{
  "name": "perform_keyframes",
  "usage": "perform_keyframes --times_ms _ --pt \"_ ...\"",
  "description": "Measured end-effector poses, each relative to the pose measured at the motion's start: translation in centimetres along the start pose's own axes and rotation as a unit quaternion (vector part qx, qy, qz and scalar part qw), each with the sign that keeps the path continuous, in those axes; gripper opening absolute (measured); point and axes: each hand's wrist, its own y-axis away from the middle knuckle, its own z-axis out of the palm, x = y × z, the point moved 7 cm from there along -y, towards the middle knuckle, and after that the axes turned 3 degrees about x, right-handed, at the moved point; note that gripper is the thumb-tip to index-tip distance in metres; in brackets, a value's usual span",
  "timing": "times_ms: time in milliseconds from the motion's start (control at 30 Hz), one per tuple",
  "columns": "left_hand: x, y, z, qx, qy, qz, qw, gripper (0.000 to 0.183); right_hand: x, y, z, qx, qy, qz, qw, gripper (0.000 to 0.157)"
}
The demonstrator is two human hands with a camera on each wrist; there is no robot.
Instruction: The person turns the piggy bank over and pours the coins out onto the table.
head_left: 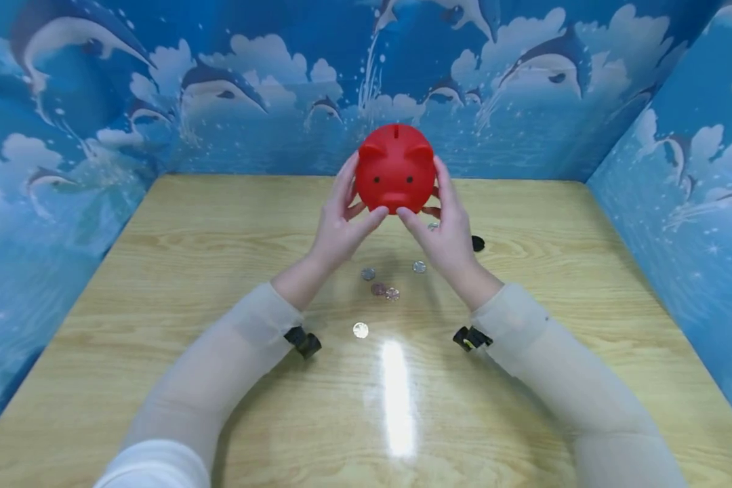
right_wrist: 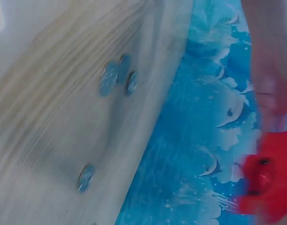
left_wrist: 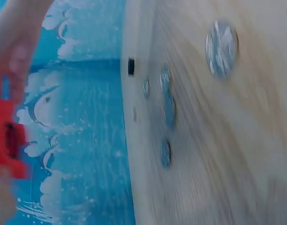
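A red piggy bank (head_left: 395, 169) is held up above the table between both hands, its face toward me and its coin slot on top. My left hand (head_left: 343, 213) grips its left side, thumb at the lower front. On the opposite side, my right hand (head_left: 444, 220) grips it the same way. At the edge of the left wrist view, part of the red piggy bank (left_wrist: 7, 145) appears with a dark opening. Beneath it lie several silver coins, among them one coin (head_left: 360, 330) nearest me and another coin (head_left: 419, 266) by the right wrist.
A small black round piece (head_left: 478, 243) lies on the wooden table (head_left: 219, 230), just right of the right hand. Dolphin-print walls (head_left: 268, 88) stand behind and at both sides. Black wrist cameras (head_left: 303, 343) sit under the sleeves.
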Motion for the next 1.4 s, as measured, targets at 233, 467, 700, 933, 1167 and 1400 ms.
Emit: perform_keyframes --times_ms 233,467,700,933,1167,1400 --pt "-4.4 0.5 0.4 -0.031 -0.049 -0.257 0.9647 0.075 4.1 0.0 1.5 -0.142 0.023 0.184 0.972 0.074" --pt "-5.3 1.1 0.5 -0.025 -0.056 -0.285 0.9565 0.075 5.3 0.5 1.8 -0.163 0.032 0.197 0.966 0.076" --pt "-4.0 0.7 0.6 -0.048 -0.07 -0.273 0.9582 0.076 4.4 0.1 1.7 -0.179 0.028 0.196 0.964 0.074" --pt "1.1 -0.3 0.3 -0.027 0.0 -0.069 0.9973 0.074 -0.6 -0.1 -0.2 -0.026 -0.001 0.032 0.999 0.078" --pt "-4.2 0.6 0.0 -0.022 -0.056 -0.275 0.9596 0.077 4.1 0.2 1.5 -0.126 0.07 0.169 0.975 0.08" --pt "-5.0 1.1 0.2 -0.024 -0.057 -0.312 0.9482 0.076 4.7 0.7 1.6 -0.155 0.089 0.193 0.965 0.082"
